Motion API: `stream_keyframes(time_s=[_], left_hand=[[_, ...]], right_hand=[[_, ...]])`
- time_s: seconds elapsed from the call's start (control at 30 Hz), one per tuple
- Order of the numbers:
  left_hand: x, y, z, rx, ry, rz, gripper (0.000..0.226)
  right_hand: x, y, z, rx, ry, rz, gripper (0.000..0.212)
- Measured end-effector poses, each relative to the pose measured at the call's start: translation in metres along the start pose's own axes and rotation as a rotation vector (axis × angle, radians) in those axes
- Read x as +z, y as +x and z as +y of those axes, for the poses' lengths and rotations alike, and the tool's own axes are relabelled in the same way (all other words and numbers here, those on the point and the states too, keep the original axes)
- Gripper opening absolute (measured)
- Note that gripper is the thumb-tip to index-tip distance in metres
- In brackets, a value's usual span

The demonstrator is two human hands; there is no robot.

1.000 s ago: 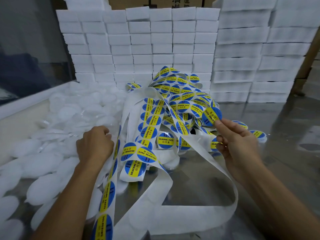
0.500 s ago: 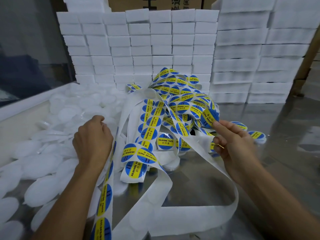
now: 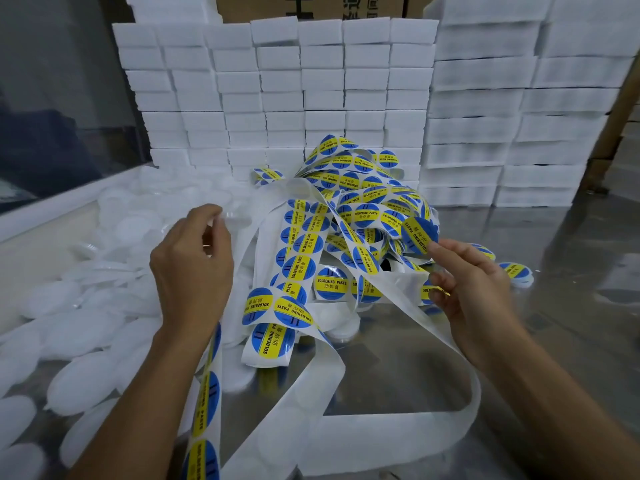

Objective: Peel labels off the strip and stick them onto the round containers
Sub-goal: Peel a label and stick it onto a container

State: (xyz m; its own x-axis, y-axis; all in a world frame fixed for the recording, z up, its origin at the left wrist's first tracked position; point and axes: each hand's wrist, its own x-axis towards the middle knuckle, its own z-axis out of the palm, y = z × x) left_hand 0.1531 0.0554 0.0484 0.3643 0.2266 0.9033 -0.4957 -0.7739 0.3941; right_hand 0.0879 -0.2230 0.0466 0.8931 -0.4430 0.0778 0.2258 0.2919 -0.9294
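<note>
Right hand (image 3: 467,289) up at 3 o'clock of the label tangle, thumb and forefinger pinching one peeled label (image 3: 417,233) by its lower edge — blue-and-yellow disc standing off the fingertips toward 11 o'clock, text band running roughly 12 to 6. Lower fingers curled against the bare backing strip (image 3: 408,299), which trails off toward 5 o'clock and loops across the near table.

Left hand (image 3: 192,271) at 9 o'clock of the tangle, fingers curled; seems to hold a clear round container (image 3: 228,216) at the fingertips, too faint against the white pile to be sure. Judged next: carry label from 3 to 9 o'clock, sticky face down onto that container — left hand nearer the container heap (image 3: 79,323), right nearer the label.

Path between hands crossed by loose strip (image 3: 301,244) loaded with labels; risk of snagging the sticky disc there. Open metal table (image 3: 571,271) to the right; stacked white boxes (image 3: 311,81) wall off 12 o'clock.
</note>
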Motion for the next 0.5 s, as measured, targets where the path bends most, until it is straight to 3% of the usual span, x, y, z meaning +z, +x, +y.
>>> stream_keyframes(time_s=[0.3,0.5], left_hand=[[-0.003,0.001,0.027,-0.191,-0.451,-0.017,0.014],[0.003,-0.001,0.041,-0.525,-0.758,-0.243,0.027]], right_hand=[[0.001,-0.002,-0.001,-0.007,0.005,-0.031,0.006],[0.001,-0.002,-0.001,-0.012,0.042,-0.090,0.002]])
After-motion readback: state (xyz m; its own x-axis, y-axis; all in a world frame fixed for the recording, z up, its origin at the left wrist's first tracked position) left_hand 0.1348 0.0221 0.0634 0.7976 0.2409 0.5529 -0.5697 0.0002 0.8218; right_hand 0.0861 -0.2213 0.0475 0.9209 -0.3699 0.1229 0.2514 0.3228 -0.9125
